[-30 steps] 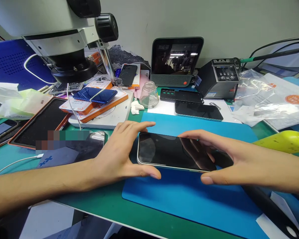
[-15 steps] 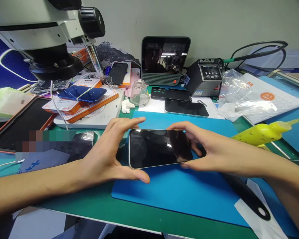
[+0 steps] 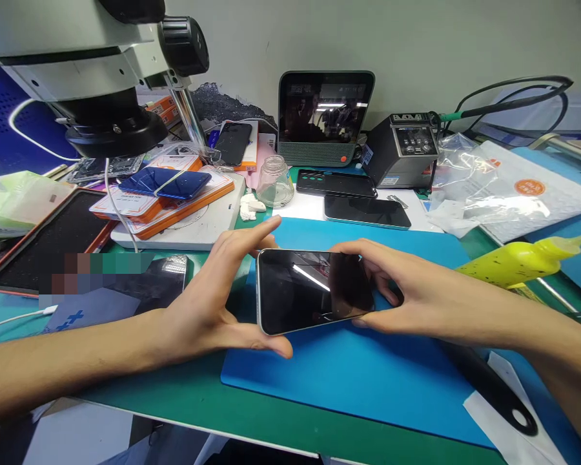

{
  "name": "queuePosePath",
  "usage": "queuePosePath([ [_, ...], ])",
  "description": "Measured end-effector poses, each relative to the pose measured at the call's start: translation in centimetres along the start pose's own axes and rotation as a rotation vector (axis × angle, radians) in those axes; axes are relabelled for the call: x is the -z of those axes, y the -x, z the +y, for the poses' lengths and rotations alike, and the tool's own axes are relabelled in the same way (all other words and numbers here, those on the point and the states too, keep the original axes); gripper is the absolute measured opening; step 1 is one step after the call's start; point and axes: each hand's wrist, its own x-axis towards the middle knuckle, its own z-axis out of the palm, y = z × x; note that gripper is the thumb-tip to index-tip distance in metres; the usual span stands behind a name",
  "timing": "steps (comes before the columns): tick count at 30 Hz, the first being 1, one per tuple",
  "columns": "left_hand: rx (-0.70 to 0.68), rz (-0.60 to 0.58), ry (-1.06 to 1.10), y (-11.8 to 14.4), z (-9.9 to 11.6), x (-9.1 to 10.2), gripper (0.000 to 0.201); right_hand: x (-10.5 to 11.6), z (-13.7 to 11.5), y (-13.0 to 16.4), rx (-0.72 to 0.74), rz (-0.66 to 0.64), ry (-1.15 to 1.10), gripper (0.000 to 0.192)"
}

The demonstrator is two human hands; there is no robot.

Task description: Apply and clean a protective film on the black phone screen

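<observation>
Both hands' grip holds unlabelled dark phone [image 3: 312, 290] edgewise.

A smartphone [image 3: 312, 289] with a dark, unlit glass screen and a pale silver frame is held lengthwise, screen up and tilted a little toward the viewer, just above the blue mat [image 3: 358, 381] near that mat's far-left part. Its glass mirrors a bright streak of light and the shadow of fingers. The left hand [image 3: 213, 303] pinches its left short end, the right hand [image 3: 407, 297] its right end.
</observation>
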Motion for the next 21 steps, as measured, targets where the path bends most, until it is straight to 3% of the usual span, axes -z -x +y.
queuePosePath([
  [6,0.038,-0.009,0.077,0.2,0.0,0.1,0.125,-0.3,0.2,-0.1,0.037,0.029,-0.004,0.073],
  [13,0.017,-0.005,0.175,0.5,-0.5,-0.2,0.135,-1.1,0.7,-0.7,0.155,0.159,0.010,0.060],
  [17,0.050,-0.015,0.186,0.6,-0.4,-0.2,0.135,-1.3,1.0,-0.9,0.192,0.168,-0.005,0.057],
  [21,0.000,-0.059,0.167,0.2,-0.2,-0.2,0.138,-1.2,1.0,-0.8,0.195,0.169,-0.006,0.057],
])
